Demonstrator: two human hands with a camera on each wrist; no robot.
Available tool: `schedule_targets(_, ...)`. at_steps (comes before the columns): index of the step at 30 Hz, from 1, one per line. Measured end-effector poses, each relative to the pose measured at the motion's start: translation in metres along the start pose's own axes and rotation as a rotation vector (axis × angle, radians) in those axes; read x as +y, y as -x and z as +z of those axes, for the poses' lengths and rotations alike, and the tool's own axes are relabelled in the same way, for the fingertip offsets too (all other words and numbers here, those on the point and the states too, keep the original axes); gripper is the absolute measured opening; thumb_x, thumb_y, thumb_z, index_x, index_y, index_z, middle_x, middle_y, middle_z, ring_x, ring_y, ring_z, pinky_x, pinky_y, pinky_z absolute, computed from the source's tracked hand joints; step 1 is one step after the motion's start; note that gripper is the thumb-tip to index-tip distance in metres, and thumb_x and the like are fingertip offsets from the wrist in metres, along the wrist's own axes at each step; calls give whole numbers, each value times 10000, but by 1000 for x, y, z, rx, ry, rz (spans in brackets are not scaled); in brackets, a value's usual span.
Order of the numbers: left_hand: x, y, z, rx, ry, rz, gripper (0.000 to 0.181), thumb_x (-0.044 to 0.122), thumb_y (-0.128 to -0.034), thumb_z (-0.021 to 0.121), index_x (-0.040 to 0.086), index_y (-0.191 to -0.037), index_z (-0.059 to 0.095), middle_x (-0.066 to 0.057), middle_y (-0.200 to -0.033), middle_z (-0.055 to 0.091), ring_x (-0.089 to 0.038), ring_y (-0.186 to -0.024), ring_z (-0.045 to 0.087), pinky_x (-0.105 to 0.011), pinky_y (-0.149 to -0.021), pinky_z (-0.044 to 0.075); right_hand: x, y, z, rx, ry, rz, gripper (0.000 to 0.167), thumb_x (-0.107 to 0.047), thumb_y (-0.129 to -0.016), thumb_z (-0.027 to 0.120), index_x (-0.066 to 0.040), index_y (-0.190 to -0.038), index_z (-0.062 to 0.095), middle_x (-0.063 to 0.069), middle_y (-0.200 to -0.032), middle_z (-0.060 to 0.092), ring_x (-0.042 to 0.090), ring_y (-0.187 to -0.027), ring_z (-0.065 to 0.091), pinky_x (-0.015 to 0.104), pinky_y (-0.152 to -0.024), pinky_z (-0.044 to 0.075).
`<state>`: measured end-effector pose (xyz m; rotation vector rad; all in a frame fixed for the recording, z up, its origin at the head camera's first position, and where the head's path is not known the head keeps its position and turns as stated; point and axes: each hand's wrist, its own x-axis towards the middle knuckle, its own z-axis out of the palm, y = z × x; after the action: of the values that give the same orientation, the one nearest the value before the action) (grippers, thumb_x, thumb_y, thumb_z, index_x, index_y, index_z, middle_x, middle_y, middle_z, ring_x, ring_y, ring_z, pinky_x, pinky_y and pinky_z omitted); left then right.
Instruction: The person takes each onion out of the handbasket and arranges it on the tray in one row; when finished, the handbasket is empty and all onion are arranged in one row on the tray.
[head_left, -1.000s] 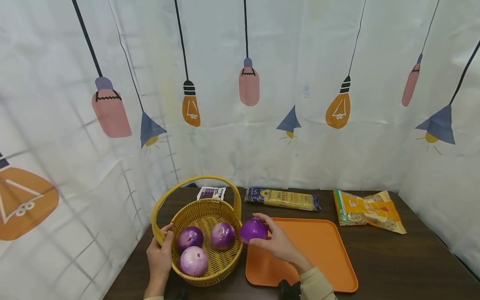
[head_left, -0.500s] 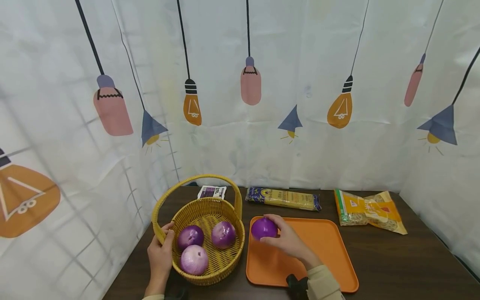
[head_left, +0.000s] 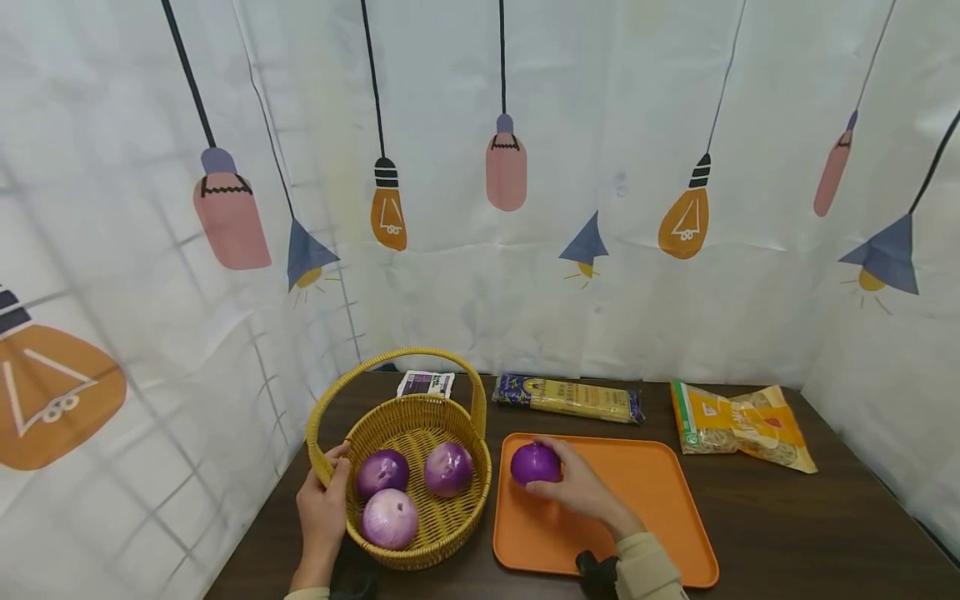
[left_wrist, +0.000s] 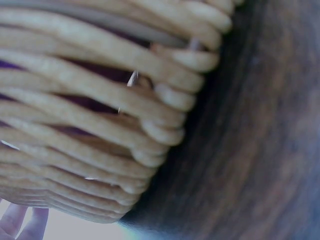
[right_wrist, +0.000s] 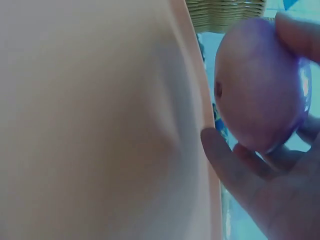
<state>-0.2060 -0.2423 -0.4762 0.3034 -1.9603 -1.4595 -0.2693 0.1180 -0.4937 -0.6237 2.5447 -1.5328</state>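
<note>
- Yellow wicker forms the round basket (head_left: 420,562), left of centre in the head view, with a tall handle arching over it. Three purple onions (head_left: 390,518) lie inside.
- Head view, left side: the left hand (head_left: 322,504) grips the basket where handle meets rim, probably to keep it from tipping or sliding.
- Head view, right side: the right hand (head_left: 577,487) grasps a fourth onion (head_left: 534,465) over the left part of an orange tray (head_left: 637,483). The digits curve round it, a hold that seems suited to something smooth and round. The tray lies just beside the basket, likely so the reach between them is short.
- Head view, back: on the dark table (head_left: 810,521), a sachet (head_left: 425,383) lies behind the basket, a long pack (head_left: 570,398) behind the tray, and an orange bag (head_left: 742,423) toward the right. They appear set back to leave the hands room. A lamp-patterned curtain (head_left: 457,308) hangs behind.
- Left wrist view: blurred basket weave fills most of it, purple showing through the gaps. Fingers enter at the lower left; their grip is hidden here.
- Right wrist view: the fourth onion sits between one digit above and others below, cradled from two sides, perhaps so it cannot roll. Whether it touches the tray cannot be told.
</note>
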Motion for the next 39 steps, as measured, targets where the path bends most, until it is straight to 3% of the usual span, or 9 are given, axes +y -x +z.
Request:
schedule_targets(7,4,1,1,9,6,-2,212,111,-974,592,-99,-973,624,-195,-1202,664,-19,-1042,581,-57,-804,385,0,-1,3,14,3,20,803,-190,-776,830,-39,-1446,413,218,-1386,491,418,-1172,526,550,-910,471)
schedule_targets(18,6,2,1,10,0,6,218,125,-979,587,-89,-974,628,-185,-1202,667,-24,-1039,578,-60,-805,380,1,0,8,4,-16,33,736,-113,-749,845,-19,-1373,466,209,-1353,456,470,-1185,496,559,-909,474)
schedule_targets(22,5,2,0,11,-1,9,222,131,-981,583,-87,-972,627,-186,-1201,667,-17,-1038,576,-57,-808,374,4,0,8,19,7,29,745,-101,-726,859,-40,-1365,481,195,-1341,483,417,-1132,539,544,-889,483)
schedule_targets(25,-2,-1,1,12,2,6,208,120,-977,588,-84,-976,628,-181,-1203,668,-1,-1037,572,-54,-814,372,5,-1,9,27,19,33,752,-99,-722,861,-44,-1368,479,191,-1337,504,365,-1087,568,520,-871,493)
schedule_targets(32,-35,-10,4,13,-25,-11,199,152,-977,599,-39,-1009,641,-138,-1228,667,29,-1049,561,-54,-813,374,4,-3,13,-10,-8,18,767,-102,-738,853,-5,-1386,454,215,-1347,509,371,-1093,582,488,-869,512)
schedule_targets(39,-40,-11,5,20,-10,-3,215,195,-978,606,-13,-1006,654,-89,-1210,684,34,-1043,561,-55,-822,381,2,-4,17,-11,-30,11,773,-59,-731,849,1,-1393,454,227,-1360,503,383,-1105,571,459,-856,528)
